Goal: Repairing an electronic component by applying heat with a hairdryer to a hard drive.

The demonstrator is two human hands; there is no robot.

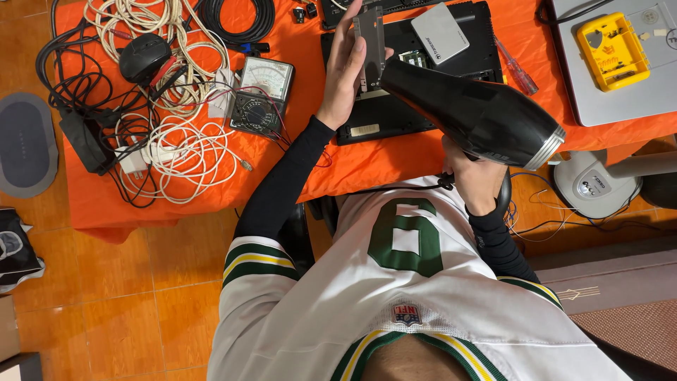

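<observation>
My left hand [347,67] holds a flat grey drive-shaped part [370,44] upright on its edge, above an open black laptop base [395,116] on the orange table cover [310,169]. My right hand [474,176] grips the handle of a black hair dryer [471,113]. The dryer's narrow nozzle points up-left at the grey part, almost touching it. Its silver-ringed rear end faces right. Both arms wear black sleeves under a white and green jersey.
A silver drive [440,32] lies on the laptop. An analog multimeter [261,95], tangled white and black cables [169,134] and a black mouse [143,58] lie left. A red screwdriver [518,70], a grey laptop [613,77] with a yellow bracket [612,49] sit right. Orange tile floor below.
</observation>
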